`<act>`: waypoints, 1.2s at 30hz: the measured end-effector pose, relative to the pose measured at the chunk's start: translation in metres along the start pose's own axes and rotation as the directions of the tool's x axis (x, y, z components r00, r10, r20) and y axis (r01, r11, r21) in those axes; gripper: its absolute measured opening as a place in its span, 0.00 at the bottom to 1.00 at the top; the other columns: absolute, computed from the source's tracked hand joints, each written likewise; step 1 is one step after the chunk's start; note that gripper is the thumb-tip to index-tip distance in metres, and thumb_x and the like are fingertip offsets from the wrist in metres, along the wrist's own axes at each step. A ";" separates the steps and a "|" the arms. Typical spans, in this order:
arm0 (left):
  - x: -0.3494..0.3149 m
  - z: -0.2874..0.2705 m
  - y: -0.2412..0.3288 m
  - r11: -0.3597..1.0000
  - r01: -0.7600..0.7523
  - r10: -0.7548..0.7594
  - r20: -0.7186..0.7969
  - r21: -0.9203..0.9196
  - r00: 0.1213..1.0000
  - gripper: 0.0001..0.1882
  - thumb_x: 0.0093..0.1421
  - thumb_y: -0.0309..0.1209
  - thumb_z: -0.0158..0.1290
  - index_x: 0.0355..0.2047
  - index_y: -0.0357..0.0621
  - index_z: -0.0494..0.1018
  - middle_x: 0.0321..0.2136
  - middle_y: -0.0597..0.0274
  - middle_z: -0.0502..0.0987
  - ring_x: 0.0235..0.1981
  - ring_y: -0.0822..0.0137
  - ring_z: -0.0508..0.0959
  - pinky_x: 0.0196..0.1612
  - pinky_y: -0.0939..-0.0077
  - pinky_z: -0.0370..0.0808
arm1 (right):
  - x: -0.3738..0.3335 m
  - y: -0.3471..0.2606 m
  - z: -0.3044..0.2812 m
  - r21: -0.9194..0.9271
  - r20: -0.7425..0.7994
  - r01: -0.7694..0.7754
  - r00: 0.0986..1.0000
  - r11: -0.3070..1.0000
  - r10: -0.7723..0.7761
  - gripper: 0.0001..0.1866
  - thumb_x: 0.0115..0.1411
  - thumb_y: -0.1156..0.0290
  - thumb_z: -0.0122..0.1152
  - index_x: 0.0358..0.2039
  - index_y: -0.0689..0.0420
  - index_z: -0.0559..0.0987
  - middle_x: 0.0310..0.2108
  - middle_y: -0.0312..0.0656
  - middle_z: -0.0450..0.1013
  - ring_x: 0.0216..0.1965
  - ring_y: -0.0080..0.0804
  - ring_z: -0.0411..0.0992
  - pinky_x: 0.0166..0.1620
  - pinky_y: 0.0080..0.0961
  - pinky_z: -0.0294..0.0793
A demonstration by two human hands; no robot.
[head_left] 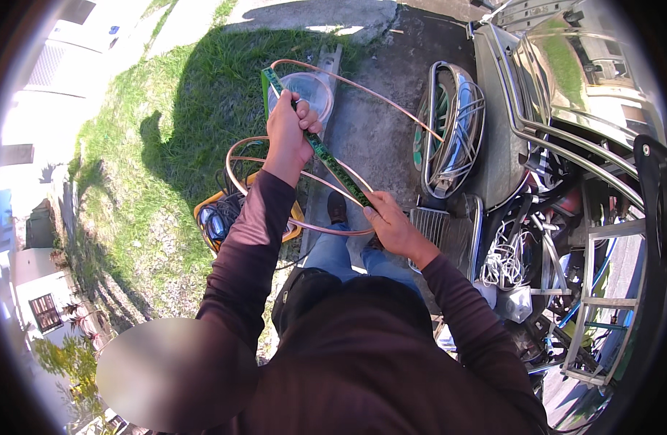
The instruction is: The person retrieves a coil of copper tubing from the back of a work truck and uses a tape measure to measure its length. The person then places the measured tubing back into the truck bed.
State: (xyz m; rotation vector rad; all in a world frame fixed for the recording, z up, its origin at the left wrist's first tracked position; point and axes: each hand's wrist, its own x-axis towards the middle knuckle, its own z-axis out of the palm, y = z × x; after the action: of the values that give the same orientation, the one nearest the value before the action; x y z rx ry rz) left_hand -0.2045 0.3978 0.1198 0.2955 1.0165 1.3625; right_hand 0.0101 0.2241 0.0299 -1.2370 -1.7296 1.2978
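Live on my remote feed: the left hand (288, 132) is clenched around a dark-green printed strip (338, 172), slanting between both hands above the grey pavement (380, 138); the right hand (395, 225) pinches its lower end (whether those fingers catch the copper-coloured tubing (330, 230) too, I can't tell), and the tubing's loops pass before a yellow-edged container (198, 213).

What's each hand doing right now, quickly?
Left hand: closed around the long green-and-black strip.
Right hand: closed on the strip's near end; whether it also grips the copper-coloured tubing can't be told.
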 end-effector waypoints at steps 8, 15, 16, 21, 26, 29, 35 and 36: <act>0.021 -0.014 -0.012 0.976 0.212 -0.212 -0.016 0.050 0.977 0.13 0.79 0.43 0.42 0.42 0.48 0.66 0.27 0.69 0.65 0.23 0.75 0.65 0.29 0.73 0.66 | -0.007 0.000 0.030 0.377 0.295 -0.483 0.872 0.791 0.391 0.15 0.80 0.64 0.43 0.47 0.59 0.76 0.33 0.34 0.71 0.35 0.23 0.70 0.43 0.27 0.74; -0.124 -0.046 -0.041 0.036 -0.227 -0.106 0.230 0.973 0.967 0.44 0.76 0.55 0.46 0.72 0.26 0.52 0.59 0.34 0.76 0.59 0.45 0.79 0.66 0.50 0.69 | -0.013 -0.003 0.031 0.366 0.203 -0.547 0.837 0.753 0.509 0.14 0.79 0.64 0.43 0.42 0.57 0.76 0.31 0.32 0.70 0.31 0.21 0.68 0.38 0.25 0.73; -0.148 -0.061 -0.048 -0.272 -0.435 -0.194 0.394 0.858 0.899 0.44 0.74 0.52 0.51 0.73 0.26 0.52 0.58 0.33 0.76 0.61 0.43 0.77 0.70 0.47 0.65 | -0.011 0.000 0.028 0.335 0.155 -0.536 0.843 0.775 0.516 0.14 0.79 0.64 0.43 0.42 0.57 0.76 0.31 0.32 0.70 0.30 0.21 0.68 0.38 0.24 0.73; -0.140 -0.159 -0.020 -0.388 -0.774 -0.316 0.716 0.501 0.622 0.21 0.66 0.43 0.60 0.18 0.45 0.75 0.22 0.62 0.74 0.34 0.59 0.76 0.65 0.60 0.70 | -0.005 0.001 0.011 0.281 0.219 -0.586 0.810 0.760 0.544 0.14 0.80 0.65 0.41 0.43 0.57 0.76 0.34 0.34 0.70 0.36 0.20 0.68 0.40 0.25 0.75; -0.083 -0.203 0.077 -0.415 -0.825 -0.361 0.763 0.384 0.537 0.17 0.65 0.36 0.60 0.20 0.43 0.77 0.24 0.60 0.75 0.39 0.57 0.78 0.62 0.56 0.72 | 0.015 -0.019 0.008 0.278 0.253 -0.625 0.780 0.729 0.572 0.15 0.80 0.64 0.41 0.43 0.56 0.76 0.34 0.35 0.70 0.36 0.22 0.69 0.40 0.26 0.76; -0.099 -0.169 0.052 -0.375 -0.753 -0.159 0.762 0.541 0.627 0.17 0.68 0.41 0.58 0.32 0.38 0.82 0.40 0.53 0.80 0.53 0.52 0.79 0.63 0.54 0.71 | 0.032 -0.035 0.032 0.292 0.304 -0.669 0.742 0.683 0.597 0.15 0.80 0.63 0.41 0.43 0.56 0.76 0.34 0.35 0.70 0.35 0.23 0.69 0.39 0.26 0.77; -0.108 -0.092 -0.077 0.818 -0.253 0.128 0.265 0.516 0.956 0.27 0.81 0.48 0.40 0.64 0.35 0.66 0.39 0.49 0.78 0.50 0.56 0.83 0.54 0.63 0.78 | 0.046 -0.059 0.062 0.221 0.254 -0.633 0.772 0.742 0.582 0.17 0.78 0.61 0.45 0.43 0.60 0.78 0.31 0.40 0.75 0.32 0.28 0.73 0.36 0.31 0.74; -0.094 -0.090 -0.082 0.894 -0.187 0.106 0.213 0.407 0.971 0.26 0.81 0.47 0.39 0.62 0.34 0.66 0.34 0.52 0.78 0.44 0.56 0.84 0.50 0.63 0.80 | 0.048 -0.060 0.062 0.220 0.286 -0.657 0.751 0.721 0.596 0.18 0.77 0.61 0.45 0.44 0.61 0.79 0.32 0.42 0.76 0.32 0.29 0.73 0.37 0.33 0.75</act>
State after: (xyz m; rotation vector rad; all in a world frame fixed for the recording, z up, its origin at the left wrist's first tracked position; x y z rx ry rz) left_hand -0.2057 0.2603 0.0513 0.8281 1.1453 1.2084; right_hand -0.0798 0.2429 0.0653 -1.6201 -1.1632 2.0617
